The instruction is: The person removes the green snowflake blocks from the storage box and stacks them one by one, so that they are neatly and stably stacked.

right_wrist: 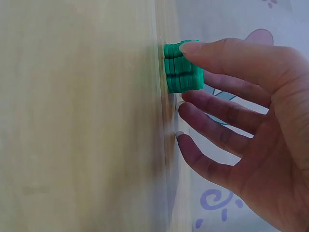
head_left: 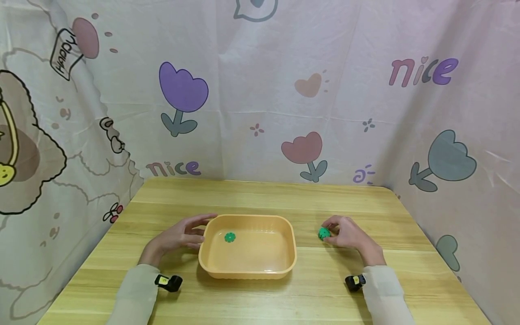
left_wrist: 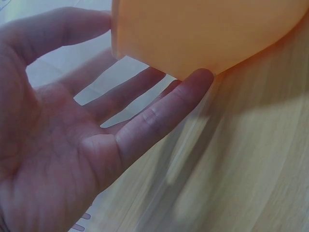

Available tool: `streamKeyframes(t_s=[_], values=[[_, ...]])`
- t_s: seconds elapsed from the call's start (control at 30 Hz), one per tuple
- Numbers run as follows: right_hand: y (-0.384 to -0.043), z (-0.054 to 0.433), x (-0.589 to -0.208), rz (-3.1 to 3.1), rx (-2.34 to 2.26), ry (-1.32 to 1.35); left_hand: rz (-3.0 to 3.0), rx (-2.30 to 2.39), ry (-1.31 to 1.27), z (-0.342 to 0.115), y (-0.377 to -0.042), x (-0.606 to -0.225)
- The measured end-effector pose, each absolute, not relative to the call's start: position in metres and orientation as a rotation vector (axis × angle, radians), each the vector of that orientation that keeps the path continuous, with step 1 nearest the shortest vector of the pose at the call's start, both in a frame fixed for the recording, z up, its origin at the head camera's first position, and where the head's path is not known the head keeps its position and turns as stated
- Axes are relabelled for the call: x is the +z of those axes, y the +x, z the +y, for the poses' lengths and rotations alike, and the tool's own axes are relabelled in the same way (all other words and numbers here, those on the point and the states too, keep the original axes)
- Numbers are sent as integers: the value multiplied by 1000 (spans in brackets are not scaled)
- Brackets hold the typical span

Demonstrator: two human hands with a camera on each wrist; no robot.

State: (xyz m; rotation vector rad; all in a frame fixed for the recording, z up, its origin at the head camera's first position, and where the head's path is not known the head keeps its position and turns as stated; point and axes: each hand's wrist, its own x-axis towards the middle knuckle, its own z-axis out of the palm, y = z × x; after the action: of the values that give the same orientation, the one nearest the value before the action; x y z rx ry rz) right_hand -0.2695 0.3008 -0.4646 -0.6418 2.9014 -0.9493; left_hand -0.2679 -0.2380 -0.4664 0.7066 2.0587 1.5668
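Note:
My right hand [head_left: 346,232] pinches a short stack of green notched plastic discs [right_wrist: 183,67] between thumb and fingers, right of the basin. In the right wrist view the discs lie face to face, low against the tabletop, with the other fingers loosely bent below. At the left end of a yellow-orange plastic basin [head_left: 248,274], my left hand [head_left: 180,237] touches the outer wall and rim with fairly straight, spread fingers. One green disc [head_left: 229,237], notched like a flower, lies flat on the basin floor, toward its left side. Some left fingertips are hidden behind the basin wall.
The basin and both hands are on a light wood-grain table [head_left: 260,198]. A printed curtain [head_left: 260,90] hangs behind the table and along both sides. Each wrist carries a small black camera, one on the left [head_left: 174,283] and one on the right [head_left: 354,283].

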Motion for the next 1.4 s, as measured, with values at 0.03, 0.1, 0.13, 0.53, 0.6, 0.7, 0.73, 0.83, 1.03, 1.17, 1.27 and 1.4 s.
streamKeyframes(t_s=[0.03, 0.1, 0.13, 0.53, 0.6, 0.7, 0.73, 0.83, 1.03, 1.17, 1.27, 1.4], values=[[-270, 301, -465, 2905, -942, -651, 2058, 1567, 707, -238, -268, -467], [-270, 301, -465, 2912, -933, -652, 2056, 1567, 706, -238, -268, -467], [-270, 300, -465, 2914, -933, -652, 2057, 1566, 707, -238, -268, -467], [-271, 301, -465, 2930, -919, -628, 2064, 1564, 695, -238, -268, -467], [-271, 301, -466, 2931, -915, -632, 2062, 1567, 692, -238, -269, -467], [-271, 301, -466, 2932, -914, -627, 2054, 1570, 695, -238, -269, -467], [-271, 301, -466, 2932, -912, -623, 2051, 1572, 696, -239, -269, -468], [-269, 300, -462, 2936, -912, -590, 2044, 1574, 699, -239, -269, -467], [-263, 287, -448, 2967, -924, -599, 2043, 1577, 698, -239, -268, -467], [-260, 267, -434, 2952, -982, -745, 2045, 1577, 695, -239, -268, -467], [-258, 249, -422, 2906, -1037, -853, 2041, 1580, 698, -238, -268, -466], [-259, 222, -407, 2822, -1060, -988, 2035, 1581, 705, -239, -268, -466]])
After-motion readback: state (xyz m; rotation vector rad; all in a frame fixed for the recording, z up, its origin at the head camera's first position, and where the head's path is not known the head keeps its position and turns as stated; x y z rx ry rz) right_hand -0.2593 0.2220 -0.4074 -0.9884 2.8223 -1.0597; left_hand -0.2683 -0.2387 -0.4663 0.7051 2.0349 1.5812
